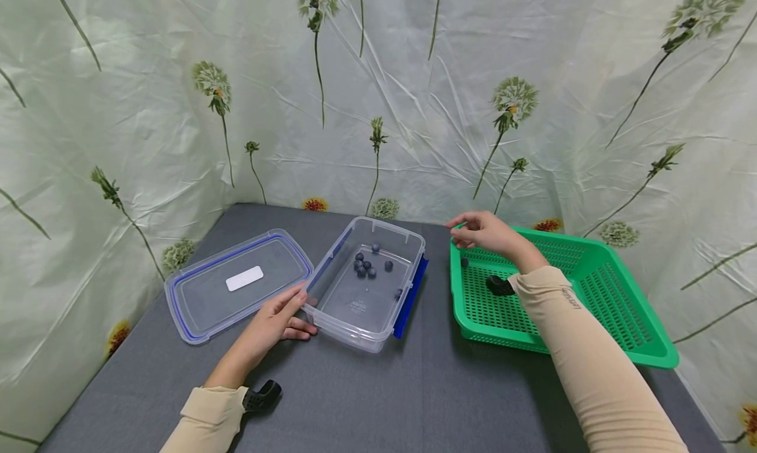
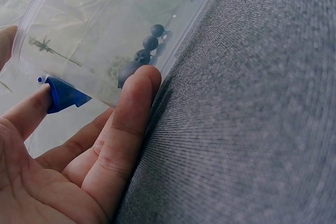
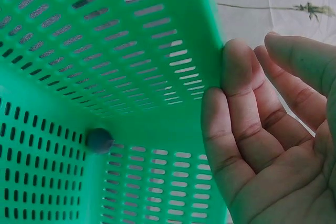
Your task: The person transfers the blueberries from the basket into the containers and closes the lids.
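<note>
My left hand (image 1: 284,318) holds the near left corner of a clear plastic food container (image 1: 349,334), thumb at the rim and other fingers against the outer wall. A fingertip meets a blue latch (image 2: 65,97) in the left wrist view. Several blueberries (image 1: 367,266) lie on the container's floor, most in a cluster. At the back left corner of a green slotted basket (image 1: 665,354), my right hand (image 1: 485,233) has loosely bent fingers right at the rim, with nothing between them. A single blueberry (image 3: 100,140) sits in the basket's corner below that hand.
The container's clear lid (image 1: 207,295), with a blue seal and a white label (image 1: 244,279), lies flat on the left. Under everything is a grey cloth-covered table (image 1: 355,400). A flower-printed curtain (image 1: 426,111) closes off the back and sides.
</note>
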A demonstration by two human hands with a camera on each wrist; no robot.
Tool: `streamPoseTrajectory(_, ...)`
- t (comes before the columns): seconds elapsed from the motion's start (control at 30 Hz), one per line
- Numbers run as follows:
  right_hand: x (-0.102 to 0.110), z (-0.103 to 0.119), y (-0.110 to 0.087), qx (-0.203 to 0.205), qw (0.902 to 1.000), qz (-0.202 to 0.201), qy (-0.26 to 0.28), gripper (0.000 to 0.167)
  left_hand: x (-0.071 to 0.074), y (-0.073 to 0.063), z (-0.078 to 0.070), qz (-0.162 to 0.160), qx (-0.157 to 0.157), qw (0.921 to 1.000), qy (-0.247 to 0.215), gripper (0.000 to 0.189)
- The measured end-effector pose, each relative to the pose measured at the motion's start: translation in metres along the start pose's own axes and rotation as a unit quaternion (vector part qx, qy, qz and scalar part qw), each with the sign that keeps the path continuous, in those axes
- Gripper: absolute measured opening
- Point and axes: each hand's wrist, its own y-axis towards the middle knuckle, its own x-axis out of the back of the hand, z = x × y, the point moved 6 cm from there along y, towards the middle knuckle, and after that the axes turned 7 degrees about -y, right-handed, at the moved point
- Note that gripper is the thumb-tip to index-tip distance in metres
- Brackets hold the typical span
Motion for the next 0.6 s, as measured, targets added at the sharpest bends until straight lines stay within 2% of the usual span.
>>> streamPoseTrajectory(0.2, 0.002, -0.009, -0.004, -0.013, 0.9992, -0.001, 0.037, 0.038, 0.000, 0.000, 0.000, -0.001, 0.000, 1.0000, 0.002, 0.062)
streamPoseTrajectory(0.6, -0.001, -0.037, -0.006, -0.054, 0.9980, 0.004, 0.033, 0.037, -0.001, 0.000, 0.000, 0.002, -0.002, 1.0000, 0.000, 0.062)
